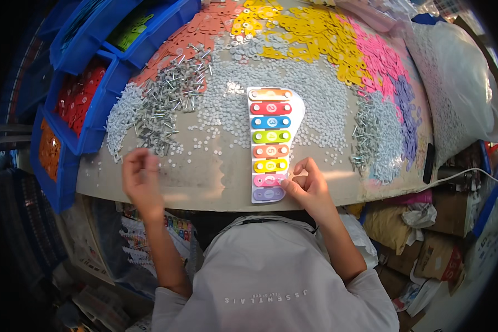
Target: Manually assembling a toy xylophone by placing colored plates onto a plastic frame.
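Note:
A toy xylophone [271,144] with a white base lies upright before me near the table's front edge, its bars in several colours. The upper bars carry white round caps at both ends. On the pink bar [266,180] the left end shows a bare hole, and the lilac bar [268,194] at the bottom shows no caps. My right hand [311,187] is closed, thumb and fingertips at the pink bar's right end; whatever they pinch is hidden. Left of the xylophone, my left hand [140,185] hovers over the table near loose white caps [196,145], its fingers smeared by motion.
Metal pins [169,102] and white pegs [124,113] lie in heaps at left. More pins [362,133] and pegs [386,144] lie right. Yellow bars [315,33], pink bars [379,55] and purple bars [408,116] are piled behind. Blue bins [108,91] stand left; a white sack [454,83] stands right.

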The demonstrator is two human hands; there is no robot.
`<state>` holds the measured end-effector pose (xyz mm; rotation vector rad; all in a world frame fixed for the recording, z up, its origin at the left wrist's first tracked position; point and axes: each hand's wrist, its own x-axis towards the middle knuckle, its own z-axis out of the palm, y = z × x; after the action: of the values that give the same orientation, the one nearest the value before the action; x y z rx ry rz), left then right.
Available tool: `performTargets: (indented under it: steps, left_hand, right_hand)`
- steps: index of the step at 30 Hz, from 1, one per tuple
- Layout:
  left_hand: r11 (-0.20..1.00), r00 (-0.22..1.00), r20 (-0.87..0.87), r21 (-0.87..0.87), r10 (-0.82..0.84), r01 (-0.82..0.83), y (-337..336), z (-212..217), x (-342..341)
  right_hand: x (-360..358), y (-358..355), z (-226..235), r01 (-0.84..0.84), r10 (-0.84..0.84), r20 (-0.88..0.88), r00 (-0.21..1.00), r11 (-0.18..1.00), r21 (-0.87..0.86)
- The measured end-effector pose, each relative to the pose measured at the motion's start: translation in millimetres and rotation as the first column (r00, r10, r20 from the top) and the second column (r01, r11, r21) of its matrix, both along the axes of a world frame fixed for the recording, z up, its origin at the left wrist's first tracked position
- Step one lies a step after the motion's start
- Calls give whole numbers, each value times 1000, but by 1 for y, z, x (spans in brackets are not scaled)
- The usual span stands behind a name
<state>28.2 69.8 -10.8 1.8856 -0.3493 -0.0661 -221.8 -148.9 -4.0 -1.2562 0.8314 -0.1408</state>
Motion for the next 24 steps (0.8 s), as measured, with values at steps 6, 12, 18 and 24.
performTargets:
  steps: [6, 12, 18, 24]
  left_hand:
    - [811, 645, -490, -355, -586, 466, -51, 5, -75]
    - [736, 422, -610, -477, -671, 481, -65, -2, -80]
    - [739, 437, -601, -472, -669, 481, -70, -1, -80]
    - [738, 573, -558, -111, -601, 666, -78, 8, -74]
  right_hand:
    - [5, -3, 9, -19, 20, -61, 998, 1000, 14]
    - [10, -6, 10, -144, 136, -134, 982, 988, -50]
    - [10, -6, 9, -138, 138, -109, 984, 990, 8]
    - [10, -6, 7, -141, 143, -114, 983, 990, 22]
